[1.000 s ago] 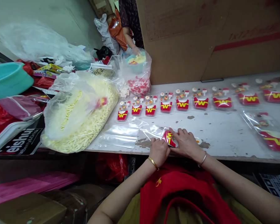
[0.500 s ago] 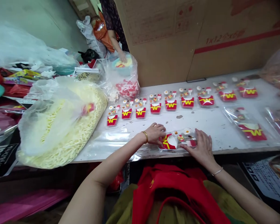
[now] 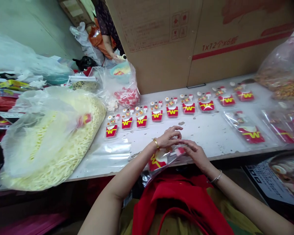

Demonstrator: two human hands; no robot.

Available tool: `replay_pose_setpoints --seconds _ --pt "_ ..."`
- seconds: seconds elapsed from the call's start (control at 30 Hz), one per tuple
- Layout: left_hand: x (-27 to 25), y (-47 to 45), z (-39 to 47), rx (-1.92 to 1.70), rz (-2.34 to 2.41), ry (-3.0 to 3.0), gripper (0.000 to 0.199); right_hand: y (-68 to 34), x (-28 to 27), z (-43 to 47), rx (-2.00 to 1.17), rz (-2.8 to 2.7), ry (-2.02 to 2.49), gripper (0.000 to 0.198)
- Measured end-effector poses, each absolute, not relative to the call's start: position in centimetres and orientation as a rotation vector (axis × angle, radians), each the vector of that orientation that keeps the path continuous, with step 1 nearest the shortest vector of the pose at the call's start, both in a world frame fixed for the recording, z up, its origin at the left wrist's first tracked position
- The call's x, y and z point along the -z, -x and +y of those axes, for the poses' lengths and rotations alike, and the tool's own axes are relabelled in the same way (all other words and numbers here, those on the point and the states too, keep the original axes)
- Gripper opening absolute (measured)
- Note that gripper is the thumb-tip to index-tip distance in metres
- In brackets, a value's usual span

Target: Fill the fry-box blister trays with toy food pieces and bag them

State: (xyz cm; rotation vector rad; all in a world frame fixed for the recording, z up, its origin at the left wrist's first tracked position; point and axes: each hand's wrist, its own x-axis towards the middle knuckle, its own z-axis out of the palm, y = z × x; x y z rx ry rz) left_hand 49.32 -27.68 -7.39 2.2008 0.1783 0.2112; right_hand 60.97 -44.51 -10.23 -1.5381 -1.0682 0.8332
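Observation:
A clear plastic pack (image 3: 157, 162) with a red toy fries box marked with a yellow letter, plus small toy food pieces, hangs tilted over the table's front edge. My left hand (image 3: 170, 137) is closed at its upper edge, fingers curled, fingertips partly hidden. My right hand (image 3: 195, 152) pinches the pack's right end beside a pink-and-white piece. The fingertips of both hands meet there. Behind them stands a row of similar packs (image 3: 172, 111), each with a red box and small toy foods.
On the left lies a big bag of pale yellow toy fries (image 3: 63, 160). A bag of red-and-white pieces (image 3: 127, 97) stands at the back, near a co-worker's hand (image 3: 116, 58). A large carton (image 3: 161, 68) walls the rear. More packs (image 3: 252, 134) lie right.
The pack has come off the tabletop toward me and tilted. My right hand has moved left to meet my left hand. The co-worker's hand has lifted from the basin.

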Motion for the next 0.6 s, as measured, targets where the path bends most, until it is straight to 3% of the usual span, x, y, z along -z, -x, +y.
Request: replay_pose_setpoints --seconds 0.1,0.27,0.4,0.47,0.53,0.6 --pt "7.1 -50.3 -27.6 -0.196 0.212 -2.039 0.022 -60.9 9.1 -43.7 -0.785 -1.045 1.556 0.026" --pt "7.8 -52.7 -27.1 -0.275 0.418 -1.809 0.027 -62.5 8.2 -42.1 -0.539 -0.909 1.664 0.026" --pt "9.1 -56.2 -27.4 -0.597 0.835 -1.703 0.024 -62.9 8.1 -42.0 -0.808 -0.701 1.596 0.057" --pt "9.3 -57.7 -27.6 -0.692 0.871 -1.716 0.021 -63.9 7.8 -42.5 -0.948 -0.685 1.537 0.054" --pt "9.2 -58.5 -27.3 -0.745 0.766 -1.849 0.018 -66.7 7.3 -43.4 -0.909 -0.704 1.554 0.051" --pt "8.9 -58.8 -26.4 -0.770 0.667 -2.097 0.028 -71.3 6.6 -44.6 -0.818 -0.686 1.628 0.054"
